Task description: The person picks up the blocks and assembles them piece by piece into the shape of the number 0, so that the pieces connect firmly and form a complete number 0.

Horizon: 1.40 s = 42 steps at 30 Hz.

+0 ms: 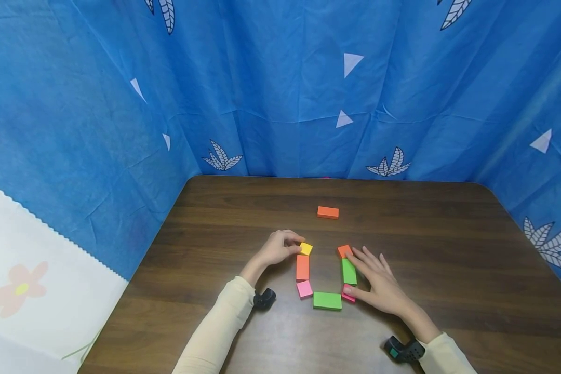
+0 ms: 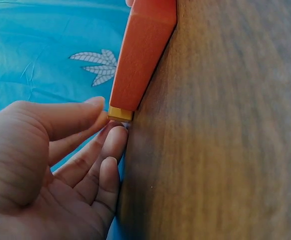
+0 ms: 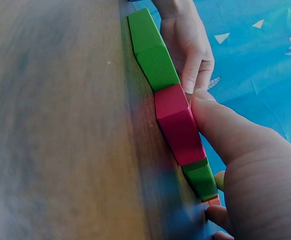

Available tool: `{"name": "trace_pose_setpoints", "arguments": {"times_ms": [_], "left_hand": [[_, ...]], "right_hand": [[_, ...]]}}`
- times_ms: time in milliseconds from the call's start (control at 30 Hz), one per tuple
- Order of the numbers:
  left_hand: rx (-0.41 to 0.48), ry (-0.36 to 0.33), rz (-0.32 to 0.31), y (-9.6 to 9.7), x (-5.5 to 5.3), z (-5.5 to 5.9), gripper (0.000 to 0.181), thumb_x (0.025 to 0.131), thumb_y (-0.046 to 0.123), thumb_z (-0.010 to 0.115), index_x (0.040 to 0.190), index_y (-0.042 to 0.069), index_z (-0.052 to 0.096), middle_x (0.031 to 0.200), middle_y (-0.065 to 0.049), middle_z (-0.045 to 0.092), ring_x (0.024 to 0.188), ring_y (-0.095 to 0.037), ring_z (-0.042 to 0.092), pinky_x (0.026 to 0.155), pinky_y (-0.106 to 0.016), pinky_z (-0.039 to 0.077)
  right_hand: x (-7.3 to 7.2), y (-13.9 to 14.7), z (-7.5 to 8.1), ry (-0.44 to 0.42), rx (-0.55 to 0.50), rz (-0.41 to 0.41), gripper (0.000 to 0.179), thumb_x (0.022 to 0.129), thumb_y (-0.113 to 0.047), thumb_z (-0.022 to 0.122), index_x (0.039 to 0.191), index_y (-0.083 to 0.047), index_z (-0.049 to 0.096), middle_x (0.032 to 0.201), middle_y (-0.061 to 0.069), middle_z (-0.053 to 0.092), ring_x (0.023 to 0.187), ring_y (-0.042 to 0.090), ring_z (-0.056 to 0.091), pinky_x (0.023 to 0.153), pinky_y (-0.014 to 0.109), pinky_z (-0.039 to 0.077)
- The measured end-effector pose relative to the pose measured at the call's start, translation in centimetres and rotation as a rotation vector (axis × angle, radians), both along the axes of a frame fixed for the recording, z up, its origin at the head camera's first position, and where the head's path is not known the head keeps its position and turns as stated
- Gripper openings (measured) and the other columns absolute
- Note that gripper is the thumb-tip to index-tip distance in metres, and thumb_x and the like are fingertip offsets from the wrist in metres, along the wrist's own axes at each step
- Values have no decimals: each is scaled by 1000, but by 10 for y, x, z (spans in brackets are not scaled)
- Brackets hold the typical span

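Note:
My left hand [image 1: 275, 249] pinches a small yellow block [image 1: 306, 249] between thumb and fingertips. That block touches the far end of an orange block [image 1: 302, 268], and a light pink block [image 1: 304, 290] lies at its near end. Across the front lies a green block [image 1: 327, 301]. On the right side, a dark pink block [image 1: 349, 298], a second green block [image 1: 348, 271] and a small orange block [image 1: 343, 251] form a row. My right hand [image 1: 381, 283] lies along this row with fingers extended, its thumb [image 3: 210, 107] touching the dark pink block and its fingertips near the small orange one.
Another orange block [image 1: 328, 212] lies apart, farther back on the brown wooden table [image 1: 425, 223]. A blue patterned curtain [image 1: 280, 78] hangs behind the table's back edge. White cloth [image 1: 23, 280] shows at the left.

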State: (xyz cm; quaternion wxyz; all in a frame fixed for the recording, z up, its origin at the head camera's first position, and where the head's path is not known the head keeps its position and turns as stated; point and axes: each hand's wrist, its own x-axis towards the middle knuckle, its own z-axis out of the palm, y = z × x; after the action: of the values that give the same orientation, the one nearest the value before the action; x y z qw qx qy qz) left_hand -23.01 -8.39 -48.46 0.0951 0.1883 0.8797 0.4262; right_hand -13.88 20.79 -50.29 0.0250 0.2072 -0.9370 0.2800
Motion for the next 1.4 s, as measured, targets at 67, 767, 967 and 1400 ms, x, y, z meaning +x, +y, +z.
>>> {"name": "trace_pose_setpoints", "arguments": {"times_ms": [67, 767, 967, 1400], "left_hand": [[15, -4, 11, 0, 2, 0, 33, 90, 14, 69, 123, 10, 68, 108, -4, 66, 87, -16, 56, 67, -24, 50], [-112, 45, -96, -11, 57, 3, 83, 81, 48, 73, 151, 22, 38, 161, -9, 24, 151, -37, 5, 113, -70, 17], [-194, 98, -115, -10, 62, -3, 91, 78, 54, 73, 153, 22, 34, 162, -11, 23, 151, -40, 4, 118, -64, 11], [-236, 148, -119, -9, 64, -9, 89, 76, 57, 72, 150, 22, 39, 161, -12, 25, 151, -39, 3, 121, -57, 6]], "right_hand": [[0, 0, -1, 4, -1, 2, 86, 79, -53, 74, 150, -17, 41, 155, 15, 37, 146, 42, 21, 114, 69, 7], [0, 3, -2, 23, -6, 11, 86, 79, -51, 75, 149, -15, 41, 155, 16, 36, 145, 44, 22, 113, 70, 7], [0, 2, -2, 11, -2, 6, 86, 79, -52, 74, 150, -16, 41, 155, 16, 36, 146, 43, 21, 114, 70, 7], [0, 1, -1, 13, 1, 2, 86, 79, -52, 75, 149, -15, 41, 155, 16, 37, 146, 43, 22, 113, 70, 7]]}}
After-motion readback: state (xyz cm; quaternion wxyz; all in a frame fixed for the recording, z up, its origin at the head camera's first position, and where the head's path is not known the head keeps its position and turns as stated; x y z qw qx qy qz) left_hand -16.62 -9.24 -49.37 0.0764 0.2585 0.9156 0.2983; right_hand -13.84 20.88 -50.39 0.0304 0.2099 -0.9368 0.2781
